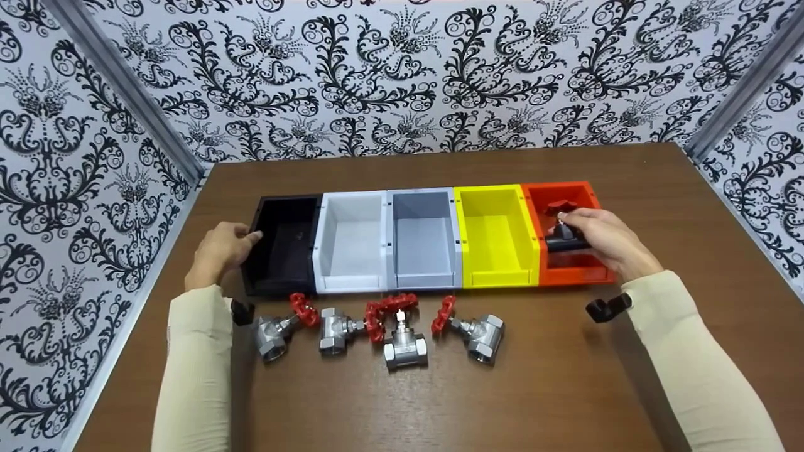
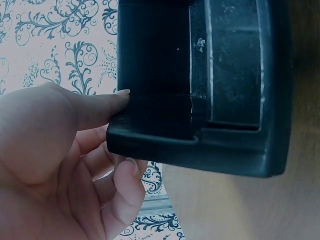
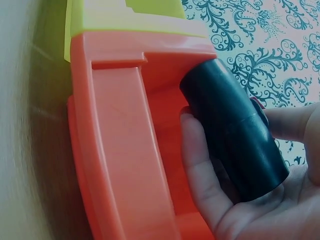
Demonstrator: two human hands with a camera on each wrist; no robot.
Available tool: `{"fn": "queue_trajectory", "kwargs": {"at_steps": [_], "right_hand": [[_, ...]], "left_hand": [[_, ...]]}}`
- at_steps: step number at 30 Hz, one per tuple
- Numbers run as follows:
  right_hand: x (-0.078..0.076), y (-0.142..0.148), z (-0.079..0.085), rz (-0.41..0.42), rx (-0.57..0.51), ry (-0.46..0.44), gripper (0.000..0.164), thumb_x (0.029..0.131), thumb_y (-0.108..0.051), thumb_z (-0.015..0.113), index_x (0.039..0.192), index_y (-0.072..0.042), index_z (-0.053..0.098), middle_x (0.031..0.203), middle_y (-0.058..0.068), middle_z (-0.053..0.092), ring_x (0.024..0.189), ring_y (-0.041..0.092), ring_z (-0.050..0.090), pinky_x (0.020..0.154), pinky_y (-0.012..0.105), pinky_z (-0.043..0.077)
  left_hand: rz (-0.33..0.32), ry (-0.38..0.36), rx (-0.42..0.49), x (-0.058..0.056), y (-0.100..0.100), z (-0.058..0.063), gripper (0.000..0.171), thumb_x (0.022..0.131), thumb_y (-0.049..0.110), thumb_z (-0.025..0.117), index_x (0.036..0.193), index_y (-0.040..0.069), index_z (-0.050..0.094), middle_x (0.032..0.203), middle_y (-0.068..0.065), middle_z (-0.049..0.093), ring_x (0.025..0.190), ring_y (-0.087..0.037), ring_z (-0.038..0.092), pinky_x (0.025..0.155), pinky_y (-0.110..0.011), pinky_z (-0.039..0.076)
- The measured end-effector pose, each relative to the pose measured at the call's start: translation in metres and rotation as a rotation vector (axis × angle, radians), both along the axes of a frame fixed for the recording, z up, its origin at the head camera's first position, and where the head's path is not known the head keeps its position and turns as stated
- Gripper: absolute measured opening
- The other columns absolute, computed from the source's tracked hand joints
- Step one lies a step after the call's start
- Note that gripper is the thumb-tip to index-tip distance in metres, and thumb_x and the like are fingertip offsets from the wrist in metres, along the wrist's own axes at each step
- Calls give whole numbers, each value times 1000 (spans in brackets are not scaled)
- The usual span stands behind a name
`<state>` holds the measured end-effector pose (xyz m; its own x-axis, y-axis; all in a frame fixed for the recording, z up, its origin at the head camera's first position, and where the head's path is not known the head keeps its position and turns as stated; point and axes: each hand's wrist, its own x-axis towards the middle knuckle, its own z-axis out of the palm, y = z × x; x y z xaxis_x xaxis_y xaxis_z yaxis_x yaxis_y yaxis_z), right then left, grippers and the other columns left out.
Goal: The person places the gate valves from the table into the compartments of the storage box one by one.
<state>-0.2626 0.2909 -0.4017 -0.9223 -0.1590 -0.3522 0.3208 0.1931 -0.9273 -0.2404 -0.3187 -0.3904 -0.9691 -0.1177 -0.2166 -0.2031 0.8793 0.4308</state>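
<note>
At the left end of a row of bins, my left hand [image 1: 221,252] pinches the side wall of the black bin [image 1: 286,285], thumb over the rim and fingers outside. The left wrist view shows the thumb [image 2: 102,106] lying along that edge. On the far right, my right hand [image 1: 606,238] holds a black valve [image 1: 568,242] with a red handwheel [image 1: 561,206] over the orange-red bin [image 1: 575,276]. Up close, my fingers curl round the valve's smooth black tubular body [image 3: 235,127], beside the bin's front opening. The handwheel is mostly hidden there.
Between the end bins stand a white bin [image 1: 352,284], a grey bin [image 1: 426,280] and a yellow bin [image 1: 500,277]. In front of the row, several metal valves with red handwheels lie on the brown table [image 1: 402,414], including one valve [image 1: 405,351] near the middle. Patterned walls enclose the table.
</note>
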Motion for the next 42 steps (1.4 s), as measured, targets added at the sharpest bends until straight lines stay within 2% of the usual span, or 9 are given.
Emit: {"fn": "queue_trajectory", "kwargs": {"at_steps": [8, 15, 24, 31, 36, 42], "right_hand": [[-4, -1, -3, 13, 65, -5, 52, 104, -34, 49, 139, 4, 42, 104, -2, 63, 92, 10, 64, 85, 23, 55], [-7, -2, -7, 11, 80, 2, 47, 104, -33, 49, 132, 5, 46, 100, -2, 61, 86, 9, 62, 82, 23, 55], [-9, -3, -10, 22, 141, -22, 51, 104, -37, 47, 135, 3, 46, 108, 1, 56, 94, 13, 58, 85, 22, 53], [-9, -4, -14, 20, 163, 5, 44, 104, -35, 47, 127, 2, 49, 102, -1, 58, 88, 11, 60, 81, 23, 55], [-10, -6, -14, 16, 164, -5, 43, 104, -35, 48, 127, 1, 49, 105, 2, 55, 88, 11, 60, 80, 22, 54], [-12, -7, -16, 18, 206, -23, 47, 104, -36, 47, 130, 2, 47, 115, 9, 46, 99, 18, 52, 83, 22, 53]], "left_hand": [[7, -7, 2, -1, -1, -1, 49, 102, 44, 47, 130, 5, 59, 137, -31, 50, 124, -54, 46, 99, -66, 36], [12, -40, 13, -1, -1, -1, 60, 103, 47, 45, 142, 3, 49, 146, -32, 42, 131, -55, 38, 104, -67, 32], [22, -47, 23, -2, -2, -1, 61, 102, 48, 45, 144, 3, 47, 147, -32, 40, 132, -55, 37, 106, -67, 31], [-3, 4, 7, -2, -2, -2, 48, 102, 44, 48, 125, 4, 60, 133, -33, 52, 121, -54, 48, 96, -66, 38], [7, 2, 5, -2, -2, -2, 47, 102, 42, 48, 126, 4, 59, 133, -33, 52, 122, -54, 48, 98, -65, 38], [13, -4, 8, -1, -2, -3, 48, 102, 42, 47, 129, 4, 58, 135, -32, 51, 123, -53, 47, 99, -65, 37]]}}
